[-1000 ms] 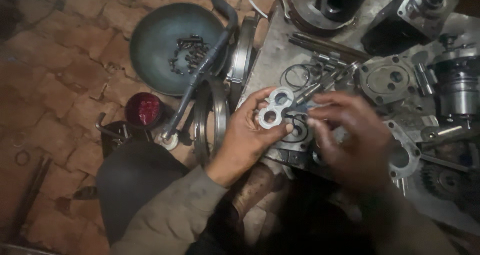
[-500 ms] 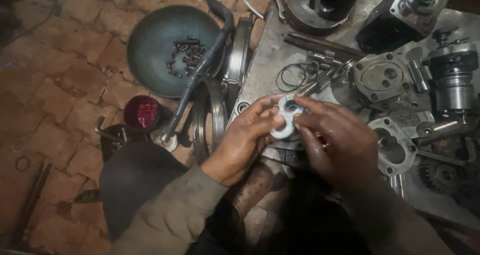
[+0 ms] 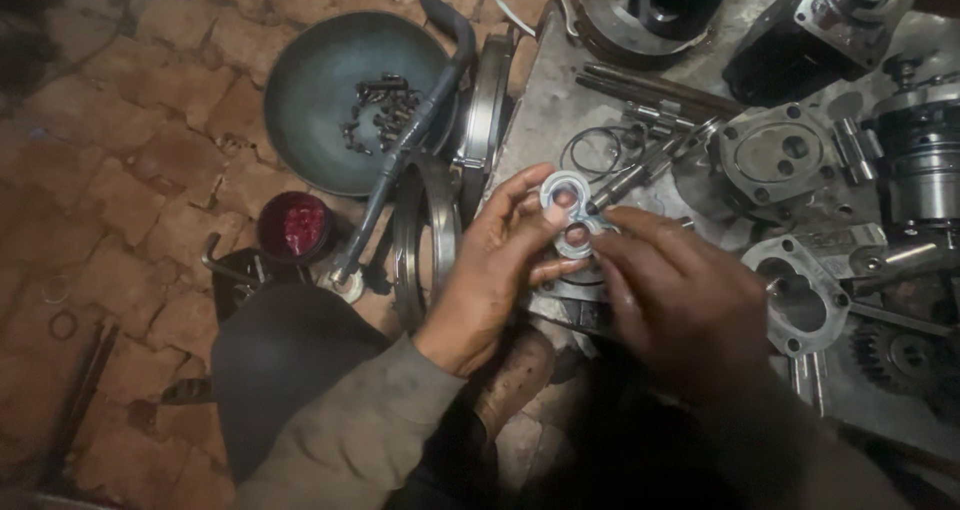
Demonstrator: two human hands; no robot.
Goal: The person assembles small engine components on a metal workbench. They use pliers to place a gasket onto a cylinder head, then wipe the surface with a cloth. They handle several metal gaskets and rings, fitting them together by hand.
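Note:
My left hand (image 3: 497,270) and my right hand (image 3: 678,300) both grip a small silvery figure-eight metal plate with two round holes (image 3: 567,213), held just above a metal sheet (image 3: 548,120). The left fingers pinch its left edge. The right fingers close on its lower right side and cover part of it. My knee and sleeve fill the lower middle of the view.
A dark round bowl (image 3: 310,100) with several small bolts sits on the brick floor at upper left, a black hose (image 3: 415,140) across it. A red-filled tin (image 3: 297,227), metal rings (image 3: 425,240), pump housings (image 3: 775,155), a flange plate (image 3: 800,295), thin O-rings (image 3: 592,152) and a gear (image 3: 905,355) lie around.
The plate has been turned and brought together between both hands; the view has shifted slightly, and the right fingers now cover its lower right part.

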